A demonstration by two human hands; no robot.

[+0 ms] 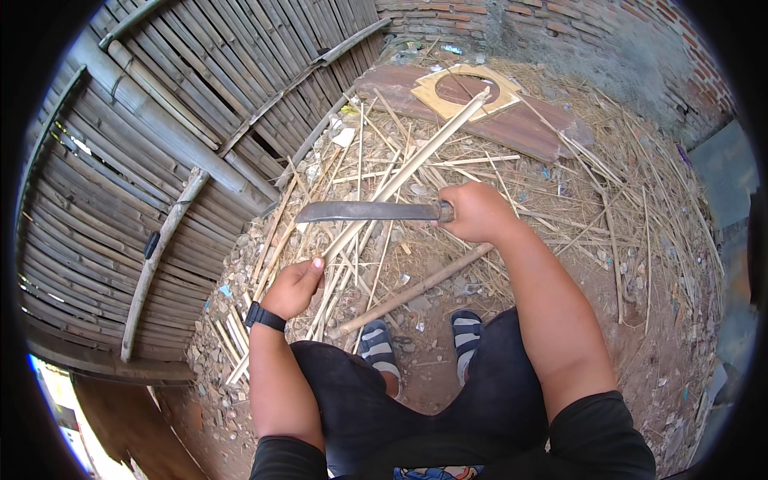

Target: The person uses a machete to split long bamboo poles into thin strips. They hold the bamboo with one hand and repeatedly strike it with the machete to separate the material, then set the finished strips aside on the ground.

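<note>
My right hand point(480, 211) is closed round the handle of a machete point(368, 210), whose dark blade points left, level across the middle of the view. The blade crosses over a long split bamboo strip point(428, 152); whether the two touch I cannot tell. My left hand point(294, 289), with a black watch on the wrist, grips the strip's near end, thumb on top. From there the strip slants up and away to the right, its pale inner side showing. Its far end looks rough and overlaps the view of a board on the ground.
Many loose bamboo strips point(360, 272) litter the stony ground. A thicker bamboo pole point(416, 290) lies before my sandalled feet. Farther off is a brown board point(520, 136) bearing a yellowish panel point(432, 84) with a round hole. A bamboo wall point(184, 104) stands left, a brick wall point(560, 40) behind.
</note>
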